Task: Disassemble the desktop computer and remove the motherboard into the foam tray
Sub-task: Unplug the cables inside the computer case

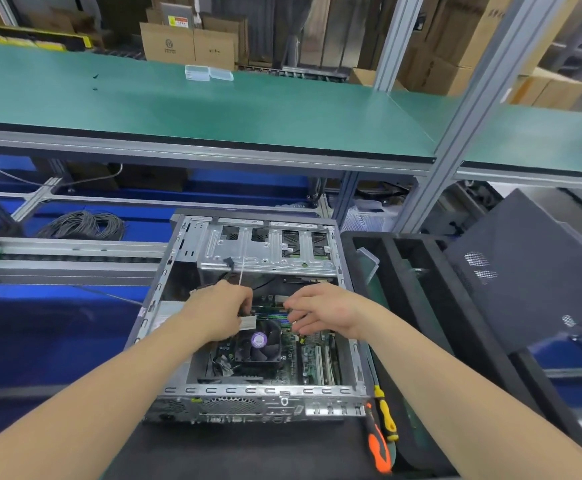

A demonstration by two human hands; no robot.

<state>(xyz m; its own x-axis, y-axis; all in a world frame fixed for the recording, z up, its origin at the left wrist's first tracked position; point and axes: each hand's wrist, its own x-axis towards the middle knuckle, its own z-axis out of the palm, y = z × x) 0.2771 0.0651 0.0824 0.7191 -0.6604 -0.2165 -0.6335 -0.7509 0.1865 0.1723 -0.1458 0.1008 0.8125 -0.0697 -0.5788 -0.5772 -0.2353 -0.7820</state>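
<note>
Note left hand (220, 313) inside the open computer case (265, 390), fingers curled tight just above the fan (260, 341); thin white strip (241, 271) and black cable (227, 265) both leading into the curl, gripped item impossible to tell. Note right hand (327, 313) at 3 o'clock of the left, apart from it, fingers loose and part-spread, holding nothing, tips over the memory slots (272, 315); contact not discernible.

Find motherboard (312, 362) seated on the case floor, beneath both hands. Find drive cage (268, 251) at 12 o'clock, overhanging the board's far end. Find black foam tray (395, 258) just beside the case at 3 o'clock, dark side panel (525, 265) tilted beyond it.

Count at 5 o'clock: yellow-handled screwdriver (384, 414) and orange-handled screwdriver (377, 448), two in all. Count two clear boxes (197, 71) on the green shelf (213, 109) at 12 o'clock, one cable coil (85, 225) at 10 o'clock.

Forearms bare, converging from 7 and 5 o'clock.
</note>
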